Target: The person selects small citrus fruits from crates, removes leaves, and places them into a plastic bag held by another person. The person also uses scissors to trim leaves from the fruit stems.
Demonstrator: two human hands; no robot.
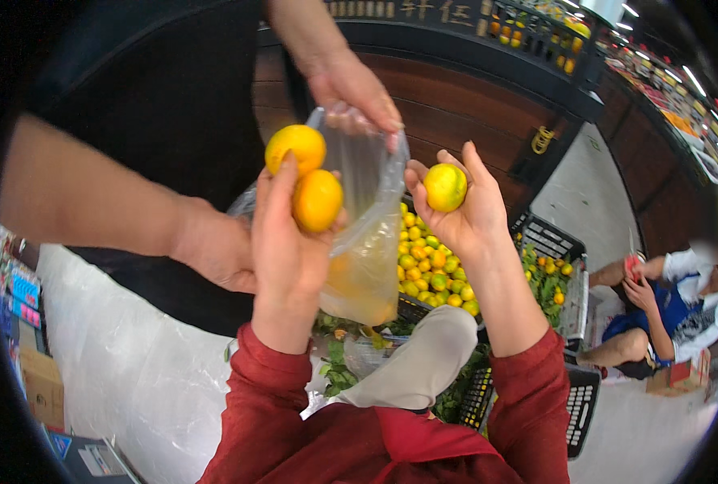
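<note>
My left hand (288, 246) grips two orange-yellow tangerines, an upper tangerine (296, 149) and a lower tangerine (318, 200), at the mouth of a clear plastic bag (367, 270). Some orange fruit shows dimly through the bag's lower part. In my right hand (481, 211), palm up with curled fingers, rests a yellow-green tangerine (445, 187), to the right of the bag. Another person's hand (351, 90) holds the bag's rim from above. That person's other hand (213, 246) is beside my left wrist; its fingertips are hidden.
Below the bag stands a crate full of yellow and green tangerines (435, 266). A black crate (556, 242) with leafy fruit is at the right. Further right sits a person in a blue apron (665, 315). Behind is a dark wooden display stand (456, 97). Cardboard boxes (42, 387) stand at the left.
</note>
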